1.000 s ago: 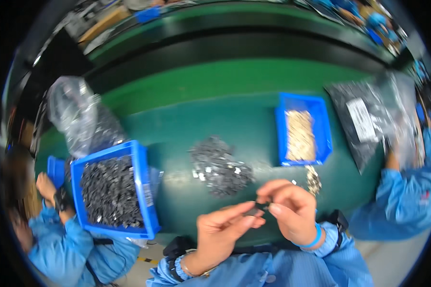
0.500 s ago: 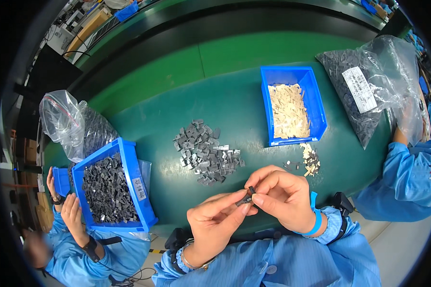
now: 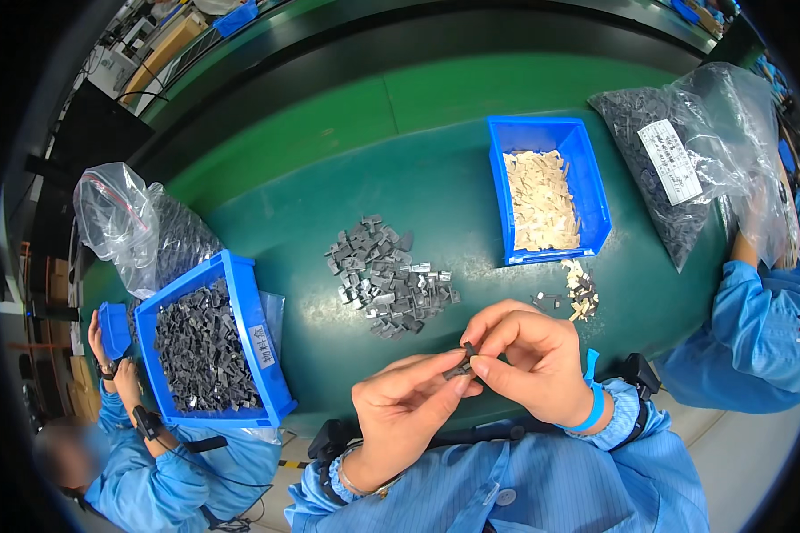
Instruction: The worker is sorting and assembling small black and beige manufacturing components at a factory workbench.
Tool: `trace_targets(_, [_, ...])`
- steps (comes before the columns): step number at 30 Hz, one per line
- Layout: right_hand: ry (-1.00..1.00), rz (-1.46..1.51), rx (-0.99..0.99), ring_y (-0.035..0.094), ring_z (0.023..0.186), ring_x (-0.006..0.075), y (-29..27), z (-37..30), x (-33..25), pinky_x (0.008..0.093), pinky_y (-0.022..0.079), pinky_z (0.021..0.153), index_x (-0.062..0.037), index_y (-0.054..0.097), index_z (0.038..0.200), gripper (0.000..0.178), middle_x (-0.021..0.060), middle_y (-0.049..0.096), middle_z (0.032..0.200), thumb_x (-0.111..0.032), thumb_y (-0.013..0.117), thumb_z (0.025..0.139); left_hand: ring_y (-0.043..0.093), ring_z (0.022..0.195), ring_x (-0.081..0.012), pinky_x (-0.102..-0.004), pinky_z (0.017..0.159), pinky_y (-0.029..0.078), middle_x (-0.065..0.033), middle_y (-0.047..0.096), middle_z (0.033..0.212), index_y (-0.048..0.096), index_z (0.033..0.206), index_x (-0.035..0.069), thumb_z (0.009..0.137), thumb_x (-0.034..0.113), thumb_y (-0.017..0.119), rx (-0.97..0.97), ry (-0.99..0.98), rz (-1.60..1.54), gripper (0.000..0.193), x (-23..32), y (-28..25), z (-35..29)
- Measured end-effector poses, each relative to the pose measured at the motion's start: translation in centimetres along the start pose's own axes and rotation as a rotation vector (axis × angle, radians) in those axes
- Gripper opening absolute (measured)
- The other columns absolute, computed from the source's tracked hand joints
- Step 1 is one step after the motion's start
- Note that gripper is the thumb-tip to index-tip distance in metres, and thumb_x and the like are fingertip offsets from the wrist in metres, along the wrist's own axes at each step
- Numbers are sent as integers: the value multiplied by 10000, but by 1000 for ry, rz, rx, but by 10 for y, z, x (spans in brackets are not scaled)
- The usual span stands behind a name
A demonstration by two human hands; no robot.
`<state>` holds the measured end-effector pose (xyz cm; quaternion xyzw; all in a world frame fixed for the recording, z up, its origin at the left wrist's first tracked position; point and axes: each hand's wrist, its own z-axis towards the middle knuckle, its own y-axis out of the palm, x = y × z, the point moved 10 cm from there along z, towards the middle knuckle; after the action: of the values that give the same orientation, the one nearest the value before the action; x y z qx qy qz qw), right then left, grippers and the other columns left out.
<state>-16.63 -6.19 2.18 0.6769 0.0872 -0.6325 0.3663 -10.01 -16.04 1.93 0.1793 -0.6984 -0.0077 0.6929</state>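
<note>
My left hand (image 3: 407, 401) pinches a small dark grey plastic part (image 3: 454, 371) between thumb and fingers. Right against it, my right hand (image 3: 532, 362) is closed on a small black piece (image 3: 468, 348), its fingertips touching the grey part. The fingers cover much of both, so how they join cannot be made out. Beyond my hands on the green table lies a loose pile of similar grey plastic parts (image 3: 387, 280). Close to my right hand are scattered small cream and black bits (image 3: 581, 293) and a few dark bits (image 3: 547, 300).
A blue bin (image 3: 498, 213) of cream strips stands at the back right, beside a clear bag of dark parts (image 3: 658, 178). At left, a blue bin (image 3: 280, 391) of dark parts sits before another bag (image 3: 178, 235). Co-workers in blue sit left (image 3: 178, 471) and right (image 3: 742, 346).
Both my hands stay together on the small parts, with slight finger movement. The view has shifted a little. The left co-worker's nearer hand has drawn back from the blue bin.
</note>
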Motion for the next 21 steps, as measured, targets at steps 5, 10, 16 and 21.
trace_targets(5, [13, -30, 47, 547, 839, 143, -2, 0, 0, 264, 464, 738, 19, 580, 767, 86, 140, 553, 951, 85, 620, 731, 649, 800, -188, -248, 684, 527, -154, 629, 929, 604, 1051, -41, 781, -98, 593, 6, 10, -9, 276, -1, -1, 0])
trace_targets(10, [-27, -98, 30, 552, 822, 142, -2, 0, -3, 260, 473, 720, 16, 582, 758, 87, 143, 553, 948, 82, 625, 722, 649, 802, -195, -257, 692, 530, -162, 627, 939, 604, 1049, -43, 781, -103, 589, 6, 33, -20, 275, 1, 0, 0])
trace_targets(16, [-25, -130, 71, 558, 822, 135, -4, -3, -2, 260, 460, 700, 4, 575, 739, 99, 107, 569, 916, 62, 646, 701, 646, 805, -188, -249, 687, 527, -160, 628, 938, 605, 1042, -48, 776, -99, 597, 19, 45, -17, 271, 1, -1, -1])
trace_targets(21, [-67, -216, 104, 581, 773, 152, -6, -4, -5, 268, 469, 675, -16, 563, 709, 119, 95, 590, 861, 45, 659, 676, 639, 791, -193, -279, 712, 528, -156, 633, 924, 616, 997, -66, 732, -135, 614, 65, -15, 33, 273, -8, -7, -5])
